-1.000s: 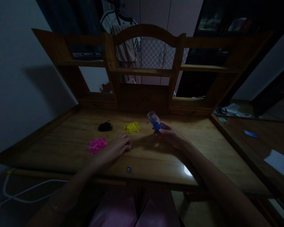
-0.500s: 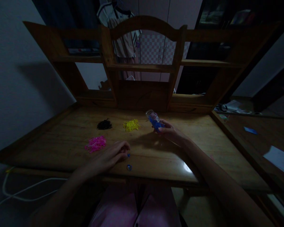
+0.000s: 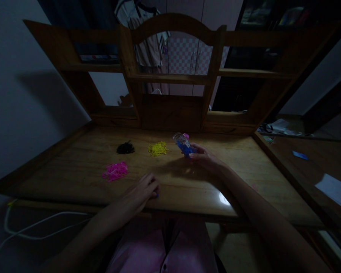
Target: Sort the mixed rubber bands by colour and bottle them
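Observation:
My right hand (image 3: 203, 156) is wrapped round a small clear jar (image 3: 178, 137), held tilted above the table with its mouth toward the upper left. Blue rubber bands (image 3: 183, 148) lie inside it. My left hand (image 3: 146, 187) rests near the table's front edge, its fingers curled and pinched together. A blue bit (image 3: 157, 195), apparently a rubber band, peeks out at the fingertips; the rest is hidden under the hand. Up and left of that hand is a pile of pink rubber bands (image 3: 115, 171). Farther back lie a yellow pile (image 3: 158, 149) and a black pile (image 3: 125, 147).
The wooden table (image 3: 187, 189) has a shelf frame (image 3: 170, 79) along its back. Something small and pink (image 3: 185, 135) shows behind the jar. A side surface at right holds a white paper (image 3: 333, 191) and a blue card (image 3: 300, 155). White cables (image 3: 45, 214) hang at left.
My left hand has moved slightly right and toward the table's front edge, covering the spot where a loose blue band lay. The jar has shifted slightly, and the pink thing behind it now shows.

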